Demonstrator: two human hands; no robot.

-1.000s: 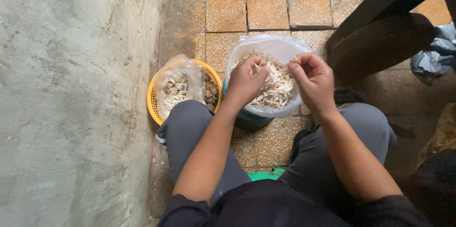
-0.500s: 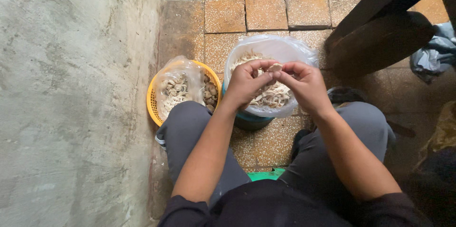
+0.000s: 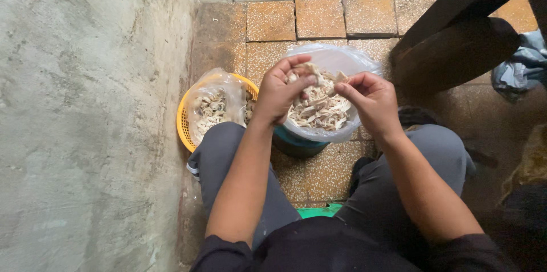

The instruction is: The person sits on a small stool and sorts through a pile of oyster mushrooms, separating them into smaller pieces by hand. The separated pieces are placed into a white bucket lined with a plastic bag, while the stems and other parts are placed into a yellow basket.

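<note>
Fingers of the left hand [image 3: 280, 91] are pinching a pale shred [image 3: 302, 72], and the right hand [image 3: 370, 98] is nipping another small piece [image 3: 341, 76] between thumb and forefinger, both hovering right above the plastic-lined teal bucket [image 3: 319, 107]. That bucket, sitting between the knees on the tiled floor [image 3: 319, 18], is holding a good heap of pale pieces. Just beside it to the left, the lined yellow basket [image 3: 188, 129] is already carrying a fair layer too. Judging by both piles, plenty is looking handled, and plenty is left.
</note>
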